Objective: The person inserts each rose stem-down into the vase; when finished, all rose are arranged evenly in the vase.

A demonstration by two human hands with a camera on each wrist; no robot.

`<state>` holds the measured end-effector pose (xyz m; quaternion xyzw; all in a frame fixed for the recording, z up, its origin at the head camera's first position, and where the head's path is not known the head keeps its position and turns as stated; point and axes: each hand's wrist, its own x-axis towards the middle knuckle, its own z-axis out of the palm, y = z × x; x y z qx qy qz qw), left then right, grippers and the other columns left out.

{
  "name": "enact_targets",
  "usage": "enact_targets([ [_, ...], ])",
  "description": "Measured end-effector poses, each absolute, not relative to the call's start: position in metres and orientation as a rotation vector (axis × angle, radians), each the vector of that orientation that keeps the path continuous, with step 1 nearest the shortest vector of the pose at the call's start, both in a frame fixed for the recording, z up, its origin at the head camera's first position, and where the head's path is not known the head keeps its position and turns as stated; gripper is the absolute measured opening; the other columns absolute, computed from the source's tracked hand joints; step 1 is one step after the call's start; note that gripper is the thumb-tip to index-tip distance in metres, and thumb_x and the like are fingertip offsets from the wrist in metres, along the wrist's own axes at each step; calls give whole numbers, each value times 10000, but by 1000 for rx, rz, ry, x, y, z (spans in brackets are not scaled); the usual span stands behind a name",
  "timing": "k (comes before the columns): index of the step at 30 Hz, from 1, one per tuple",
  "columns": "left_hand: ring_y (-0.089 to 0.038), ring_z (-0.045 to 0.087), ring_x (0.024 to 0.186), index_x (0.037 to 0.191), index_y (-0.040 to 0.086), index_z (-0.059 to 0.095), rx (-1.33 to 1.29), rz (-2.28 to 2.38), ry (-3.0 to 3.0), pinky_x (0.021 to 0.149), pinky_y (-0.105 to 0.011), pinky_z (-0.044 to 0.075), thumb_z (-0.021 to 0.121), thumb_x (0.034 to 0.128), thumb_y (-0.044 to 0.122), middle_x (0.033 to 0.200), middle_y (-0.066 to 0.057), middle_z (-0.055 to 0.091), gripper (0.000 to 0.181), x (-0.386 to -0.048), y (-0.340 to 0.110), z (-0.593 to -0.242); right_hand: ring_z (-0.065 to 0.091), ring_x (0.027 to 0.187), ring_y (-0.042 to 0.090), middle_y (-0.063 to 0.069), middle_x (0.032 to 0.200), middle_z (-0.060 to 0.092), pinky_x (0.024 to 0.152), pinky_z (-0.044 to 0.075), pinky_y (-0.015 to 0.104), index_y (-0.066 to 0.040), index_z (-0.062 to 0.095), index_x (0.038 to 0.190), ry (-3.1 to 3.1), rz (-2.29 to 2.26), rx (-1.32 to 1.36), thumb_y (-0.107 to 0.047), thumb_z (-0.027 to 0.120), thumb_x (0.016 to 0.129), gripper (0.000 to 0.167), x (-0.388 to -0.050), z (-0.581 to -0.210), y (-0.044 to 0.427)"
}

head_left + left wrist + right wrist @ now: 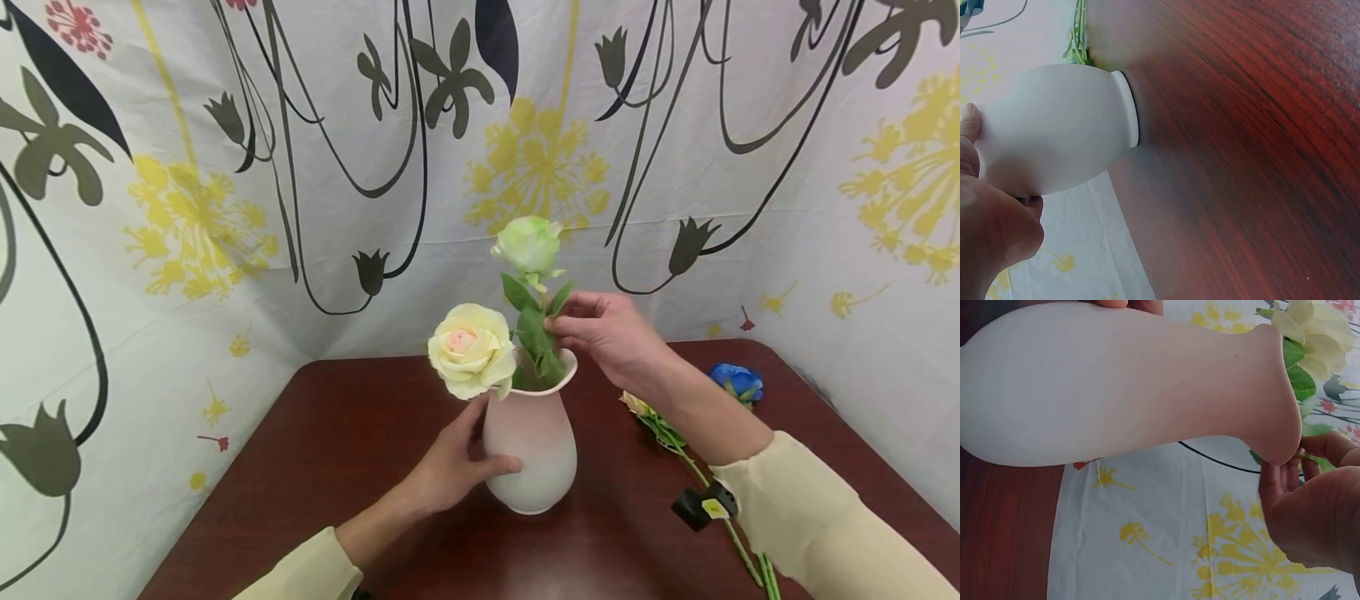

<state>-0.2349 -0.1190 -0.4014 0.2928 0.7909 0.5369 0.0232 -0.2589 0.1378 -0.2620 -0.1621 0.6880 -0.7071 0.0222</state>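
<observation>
A white vase [531, 454] with a flared, pinkish mouth stands upright on the table. My left hand [457, 458] grips its left side, thumb across the front and fingers behind; the left wrist view shows the same hand [997, 219] against the vase's wall. A cream rose [471, 350] with a pinkish centre leans out over the left of the rim. Above the mouth rises a pale green rose [528, 244] with leaves. My right hand [611, 333] pinches its stem just over the rim, and the lower stem is hidden inside the vase.
On the right of the dark red wooden table [360, 433] lie a blue rose [737, 382] and a yellowish flower [636, 403] with long green stems, partly under my right forearm. A patterned white cloth [337, 225] hangs behind the table and along its sides.
</observation>
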Motion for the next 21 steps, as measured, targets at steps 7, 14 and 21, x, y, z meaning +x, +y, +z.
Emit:
enact_targets([
  [7, -143, 528, 1373, 1638, 329, 331, 926, 1646, 2456, 1148, -426, 437, 871, 919, 287, 1558, 86, 493, 900, -235, -119, -401, 612, 1222, 208, 43, 1109, 767, 1059, 474, 381, 41, 756, 1160, 2356, -1936, -542, -25, 729, 976, 197, -264, -268, 132],
  [14, -151, 524, 1382, 1642, 337, 321, 939, 1646, 2441, 1141, -413, 445, 865, 925, 287, 1569, 88, 480, 901, -235, -120, -400, 668, 1083, 201, 73, 1055, 766, 924, 543, 307, 29, 767, 1085, 2425, -1803, -643, -21, 752, 962, 134, -264, -274, 127],
  [21, -151, 538, 1364, 1641, 343, 321, 931, 1646, 2448, 1131, -409, 451, 861, 929, 254, 1560, 77, 489, 898, -236, -120, -401, 683, 886, 205, 81, 953, 725, 787, 564, 310, -30, 795, 984, 2626, -1666, -814, -36, 769, 944, 48, -261, -277, 122],
])
